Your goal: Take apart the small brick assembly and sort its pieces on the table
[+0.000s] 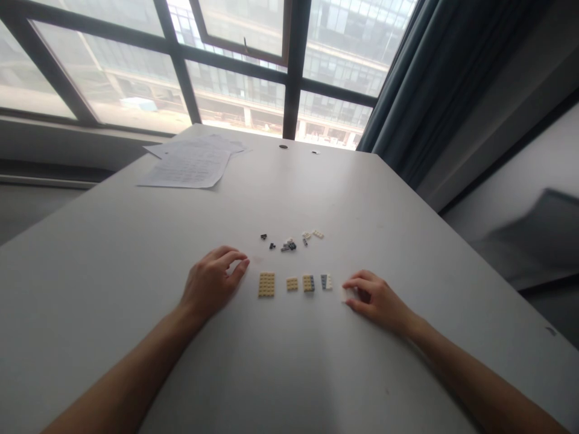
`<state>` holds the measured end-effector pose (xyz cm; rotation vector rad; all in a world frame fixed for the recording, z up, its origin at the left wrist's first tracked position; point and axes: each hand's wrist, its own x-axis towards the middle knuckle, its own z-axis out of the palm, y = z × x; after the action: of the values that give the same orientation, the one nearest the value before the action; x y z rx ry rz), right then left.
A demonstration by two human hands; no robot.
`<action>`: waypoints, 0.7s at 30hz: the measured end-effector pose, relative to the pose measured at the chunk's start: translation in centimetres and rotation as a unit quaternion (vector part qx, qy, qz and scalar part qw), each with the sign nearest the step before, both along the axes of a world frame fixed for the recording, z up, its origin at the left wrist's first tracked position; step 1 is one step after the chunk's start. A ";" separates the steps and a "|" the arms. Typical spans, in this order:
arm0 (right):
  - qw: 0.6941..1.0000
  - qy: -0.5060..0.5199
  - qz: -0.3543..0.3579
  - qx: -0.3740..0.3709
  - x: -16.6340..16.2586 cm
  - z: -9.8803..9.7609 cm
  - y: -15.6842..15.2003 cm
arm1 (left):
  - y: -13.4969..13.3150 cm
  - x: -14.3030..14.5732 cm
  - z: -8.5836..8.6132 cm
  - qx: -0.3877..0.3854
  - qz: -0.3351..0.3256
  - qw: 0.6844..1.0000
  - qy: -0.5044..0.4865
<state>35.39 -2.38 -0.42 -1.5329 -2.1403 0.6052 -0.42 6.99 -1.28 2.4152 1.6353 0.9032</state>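
Five small groups of toy building bricks form a loose row across the table. My left hand [212, 280] rests left of a tan studded plate [266, 284], thumb and index fingertips together, with nothing visible between them. At the row's right end my right hand [373, 299] has thumb and fingers around a white brick piece [344, 294], partly hidden by the fingers. Between the hands lie a smaller tan plate [292, 284], a tan and grey-blue brick piece [308, 283] and a grey and white brick piece [326, 282].
Behind the row lie loose dark and grey pieces [288, 246], a small black piece [263, 237] and white pieces [318, 234]. Printed papers [185, 166] lie at the back left of the white table [271, 374]. Beyond are windows and a dark curtain [416, 78].
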 end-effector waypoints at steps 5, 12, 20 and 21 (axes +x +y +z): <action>0.999 -0.010 0.027 0.017 -2.5 0.2 -1.3 | 0.1 0.0 -0.1 0.002 -0.004 1.000 0.006; 0.999 -0.002 0.019 0.037 -4.0 -0.3 -0.9 | 0.0 -0.1 -0.1 0.004 -0.004 1.000 0.011; 0.997 0.010 0.021 0.067 -3.6 -0.6 -1.2 | 0.0 0.0 -0.1 0.003 -0.009 1.000 0.008; 0.998 0.011 0.013 0.068 -3.4 -0.6 -1.3 | 0.0 0.0 -0.1 0.002 -0.008 1.000 0.008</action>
<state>31.96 -3.70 -1.04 -1.4211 -2.1408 0.4718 -0.46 6.99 -1.36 2.4406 1.6197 0.8870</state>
